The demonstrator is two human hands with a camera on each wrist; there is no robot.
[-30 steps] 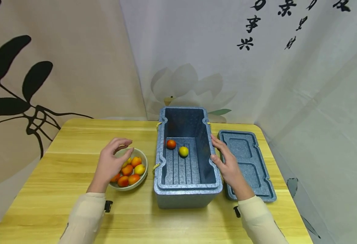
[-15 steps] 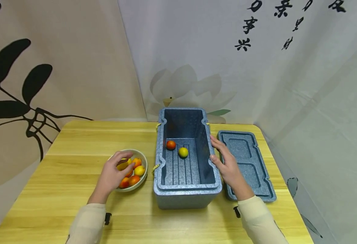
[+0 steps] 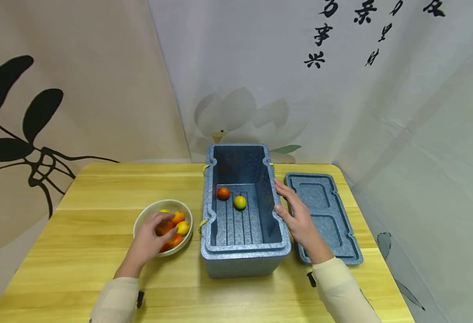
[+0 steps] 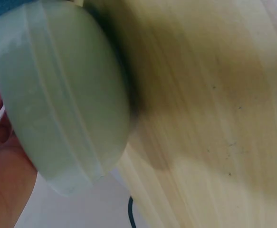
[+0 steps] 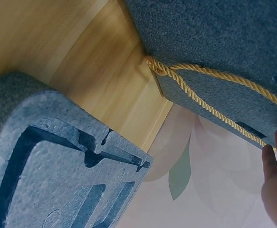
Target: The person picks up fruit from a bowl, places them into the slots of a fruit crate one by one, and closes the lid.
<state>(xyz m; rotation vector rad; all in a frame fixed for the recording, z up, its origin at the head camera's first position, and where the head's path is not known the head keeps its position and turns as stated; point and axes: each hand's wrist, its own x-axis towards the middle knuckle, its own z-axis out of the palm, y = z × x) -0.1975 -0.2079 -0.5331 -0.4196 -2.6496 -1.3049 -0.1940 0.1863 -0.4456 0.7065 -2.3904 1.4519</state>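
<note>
Over the pale green bowl (image 3: 139,220) at the left, my left hand (image 3: 149,237) reaches in with thumb and fingers curved round an orange-red fruit (image 3: 164,228). The bowl's rim hides most of these fingers in the left wrist view, where the bowl's side (image 4: 71,95) fills the left. Several orange and yellow fruits, one a yellow fruit (image 3: 182,228), lie in the bowl. My right hand (image 3: 299,220) rests with extended fingers against the right rim of a deep speckled blue-grey foam box (image 3: 244,264). Inside the box sit a red-orange fruit (image 3: 223,193) and a yellow one (image 3: 239,202).
The box's matching lid (image 3: 321,215) lies on the wooden table (image 3: 99,215) to the right of the box. Yellow rope handles (image 5: 195,95) hang on the box's sides. A printed cloth (image 3: 236,67) hangs behind the table's far edge.
My left hand has come down into the bowl, its thumb and fingers now round a fruit. My right hand stays at the box rim. The head view has shifted slightly.
</note>
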